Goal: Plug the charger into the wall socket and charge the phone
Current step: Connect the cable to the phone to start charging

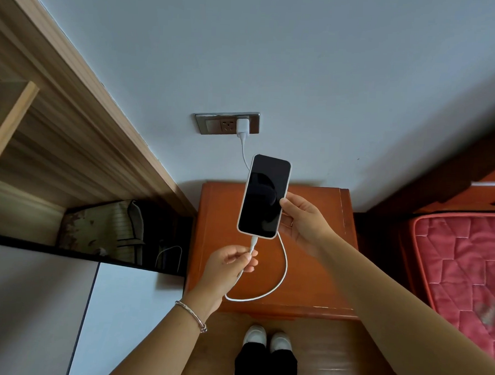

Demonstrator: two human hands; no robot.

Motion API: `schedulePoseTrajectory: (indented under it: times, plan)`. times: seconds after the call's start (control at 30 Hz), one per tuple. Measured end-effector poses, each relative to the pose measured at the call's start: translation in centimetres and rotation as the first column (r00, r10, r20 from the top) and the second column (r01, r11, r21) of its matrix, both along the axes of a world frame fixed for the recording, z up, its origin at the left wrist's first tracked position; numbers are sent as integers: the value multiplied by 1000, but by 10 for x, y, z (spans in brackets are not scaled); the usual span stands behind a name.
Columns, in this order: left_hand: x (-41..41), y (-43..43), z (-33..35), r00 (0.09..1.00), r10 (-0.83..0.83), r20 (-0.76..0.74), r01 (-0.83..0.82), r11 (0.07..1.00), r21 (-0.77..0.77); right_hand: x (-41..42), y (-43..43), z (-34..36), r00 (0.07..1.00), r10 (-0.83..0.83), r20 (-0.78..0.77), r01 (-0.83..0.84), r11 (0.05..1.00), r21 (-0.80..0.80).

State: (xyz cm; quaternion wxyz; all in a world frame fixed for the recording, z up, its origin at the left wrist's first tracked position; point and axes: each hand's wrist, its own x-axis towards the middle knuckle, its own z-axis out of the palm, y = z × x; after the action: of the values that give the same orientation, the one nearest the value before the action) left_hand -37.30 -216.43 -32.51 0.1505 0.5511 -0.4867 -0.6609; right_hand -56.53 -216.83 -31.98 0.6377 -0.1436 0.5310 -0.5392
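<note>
A white charger (242, 126) sits plugged into the right side of the metal wall socket plate (215, 125). Its white cable (282, 271) drops behind the phone, loops over the nightstand and comes up to the phone's bottom edge. My right hand (303, 223) holds the phone (264, 196) by its right side, dark screen facing me, above the nightstand. My left hand (231, 262) pinches the cable just below its connector (253, 243), which meets the phone's bottom port.
An orange-brown wooden nightstand (218, 228) stands against the wall under the socket. A wooden shelf unit (70, 149) with bags fills the left. A bed with a red mattress (466, 264) lies on the right. My white shoes (267, 337) are on the floor below.
</note>
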Motion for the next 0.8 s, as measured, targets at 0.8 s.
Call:
schedulePoseTrajectory:
  times: [0.8]
  plan:
    - [32,3,-135,980,-1,199,-33,985,168,40,-14,-152,995,67,-70,-42,946,320]
